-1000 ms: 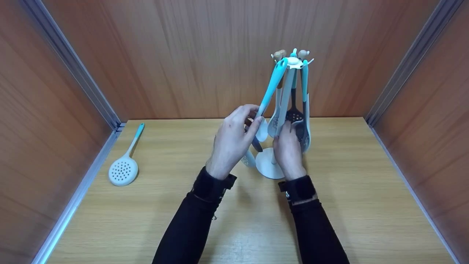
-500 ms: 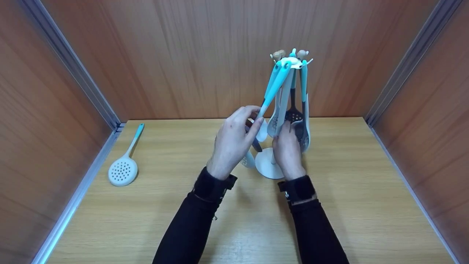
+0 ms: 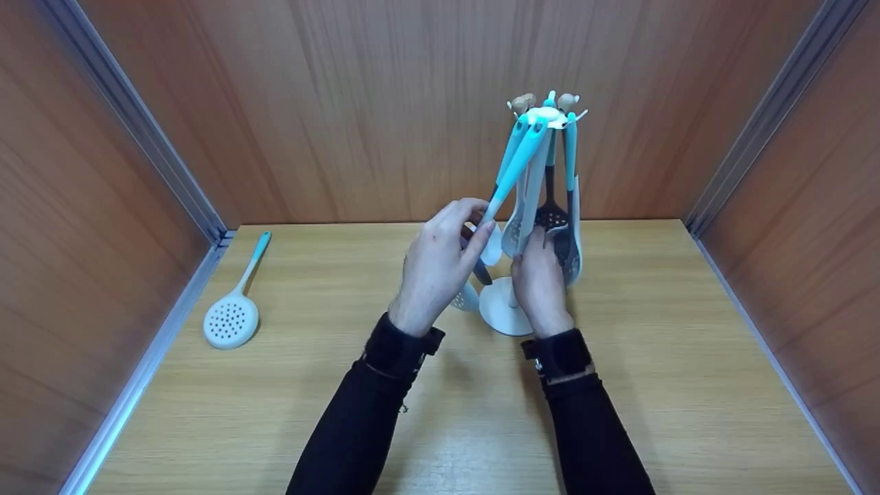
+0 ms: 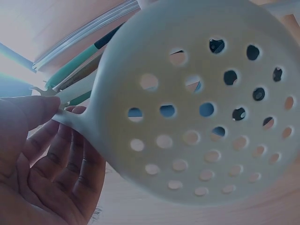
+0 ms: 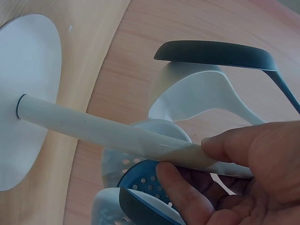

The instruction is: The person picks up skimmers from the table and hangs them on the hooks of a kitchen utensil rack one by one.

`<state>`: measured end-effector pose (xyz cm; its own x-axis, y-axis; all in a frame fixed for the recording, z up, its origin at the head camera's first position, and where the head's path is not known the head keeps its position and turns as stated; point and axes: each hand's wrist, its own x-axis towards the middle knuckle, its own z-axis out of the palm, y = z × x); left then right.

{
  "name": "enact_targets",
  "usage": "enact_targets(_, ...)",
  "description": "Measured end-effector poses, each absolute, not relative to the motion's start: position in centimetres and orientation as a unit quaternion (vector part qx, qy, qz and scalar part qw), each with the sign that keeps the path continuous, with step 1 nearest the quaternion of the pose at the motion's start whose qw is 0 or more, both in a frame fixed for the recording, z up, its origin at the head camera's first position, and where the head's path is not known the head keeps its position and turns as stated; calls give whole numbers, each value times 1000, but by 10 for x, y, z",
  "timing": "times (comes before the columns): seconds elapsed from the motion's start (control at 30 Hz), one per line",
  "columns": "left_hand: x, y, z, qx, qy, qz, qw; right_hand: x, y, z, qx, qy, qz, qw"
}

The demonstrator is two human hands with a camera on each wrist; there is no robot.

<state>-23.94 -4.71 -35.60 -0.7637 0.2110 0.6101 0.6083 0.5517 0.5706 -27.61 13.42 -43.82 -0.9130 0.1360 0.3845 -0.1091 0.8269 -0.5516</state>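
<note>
My left hand (image 3: 440,258) pinches a skimmer by the neck between thumb and fingers. Its round, pale perforated head (image 4: 117,84) fills much of the left wrist view; its turquoise handle (image 3: 520,161) leans up to the hooked top (image 3: 548,117) of a white utensil stand, overlapping it in the head view. With curled fingers, my right hand (image 3: 542,282) grips the stand's white pole (image 5: 89,123). The stand rises from a round white base (image 3: 502,311) and leans to the right. My left hand partly covers the skimmer's head in the head view.
Several utensils hang around the pole, among them a dark slotted turner (image 3: 551,213), a white ladle (image 5: 192,91) and a dark-edged utensil (image 5: 215,52). Another pale skimmer (image 3: 232,320) lies at the table's left. Wooden panels enclose the table (image 3: 330,344) at back and sides.
The top of the skimmer's handle has shifted slightly right, against the stand's top, uncovering another turquoise handle behind it. Both hands have stayed nearly in place, and the last half second shows hardly any movement.
</note>
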Motion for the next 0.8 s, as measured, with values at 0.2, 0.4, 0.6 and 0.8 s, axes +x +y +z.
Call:
enact_targets(0.2, -241, -47, -357, -238, -848, -406, 243, -276, 135, -438, -7, -931, 303, 203)
enact_targets(0.4, -243, -46, -359, -235, -851, -403, 243, -276, 135, -438, -2, -927, 310, 210)
enact_targets(0.6, -245, -46, -362, -231, -851, -407, 241, -276, 135, -438, -2, -927, 313, 207)
enact_targets(0.8, -247, -46, -364, -231, -851, -406, 239, -275, 136, -438, 5, -927, 310, 210)
